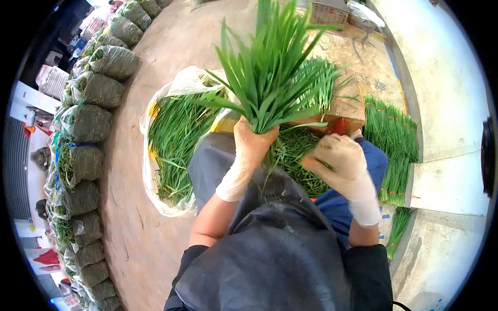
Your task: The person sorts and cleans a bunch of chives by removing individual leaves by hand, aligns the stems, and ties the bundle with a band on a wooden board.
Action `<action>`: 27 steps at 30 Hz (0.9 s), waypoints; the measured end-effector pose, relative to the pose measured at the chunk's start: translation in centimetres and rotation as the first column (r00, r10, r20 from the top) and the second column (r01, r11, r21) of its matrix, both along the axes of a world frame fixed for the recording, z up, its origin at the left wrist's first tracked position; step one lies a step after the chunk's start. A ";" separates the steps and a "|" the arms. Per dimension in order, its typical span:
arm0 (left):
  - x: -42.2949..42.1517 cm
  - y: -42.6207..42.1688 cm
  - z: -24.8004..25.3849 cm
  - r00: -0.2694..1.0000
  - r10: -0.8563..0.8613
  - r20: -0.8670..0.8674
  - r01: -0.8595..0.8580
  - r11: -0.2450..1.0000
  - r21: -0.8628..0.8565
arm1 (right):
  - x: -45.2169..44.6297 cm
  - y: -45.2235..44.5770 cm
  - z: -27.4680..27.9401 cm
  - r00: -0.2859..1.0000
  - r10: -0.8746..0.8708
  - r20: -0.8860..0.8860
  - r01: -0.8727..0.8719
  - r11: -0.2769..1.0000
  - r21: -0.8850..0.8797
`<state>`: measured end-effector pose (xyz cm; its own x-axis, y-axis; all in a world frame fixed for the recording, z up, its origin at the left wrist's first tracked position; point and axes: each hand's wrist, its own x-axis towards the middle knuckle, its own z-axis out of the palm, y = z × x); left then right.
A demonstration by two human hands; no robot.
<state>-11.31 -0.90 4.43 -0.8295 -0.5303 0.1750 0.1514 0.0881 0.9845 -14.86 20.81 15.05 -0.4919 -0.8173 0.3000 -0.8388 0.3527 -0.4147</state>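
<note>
Left hand (254,146), fingers clamped round bunch (264,85) at upper centre of frame; right hand (338,159), right of centre, blurred, cannot tell whether its fingers grip anything; judged risk: bunch could splay or slip should the left grip slacken.

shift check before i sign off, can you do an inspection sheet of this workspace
surface: brown work surface with a pile of cut greens on it
job's things: leafy green bunch held up; open white bag of loose greens; tied bundles along the wall
clutter: loose leaves between the knees; small red item near the right hand, unclear what
grippers: left hand closed around the bunch; right hand blurred, fingers bent, grip unclear
cables: thin dark strand at the lower right, cannot tell whether it is a cable
surroundings: row of stuffed sacks across the floor; pale wall opposite
</note>
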 end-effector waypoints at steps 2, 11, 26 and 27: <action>0.0 0.3 0.8 0.999 0.050 0.006 -0.045 0.947 -0.318 | 0.5 -1.2 -0.3 0.956 -0.216 -0.198 0.172 0.961 -0.217; 0.0 1.9 2.8 0.974 0.057 -0.221 -0.078 0.993 -0.090 | 0.4 -4.4 4.0 0.940 -0.270 -0.207 0.097 0.796 -0.598; 0.9 -5.4 6.2 0.808 0.177 -0.562 -0.588 0.202 -0.783 | 2.2 4.2 2.1 0.966 -0.182 0.184 0.259 0.665 -0.700; 0.9 -5.3 6.2 0.814 0.179 -0.553 -0.580 0.203 -0.789 | 2.7 4.6 3.1 0.964 -0.182 0.194 0.266 0.666 -0.697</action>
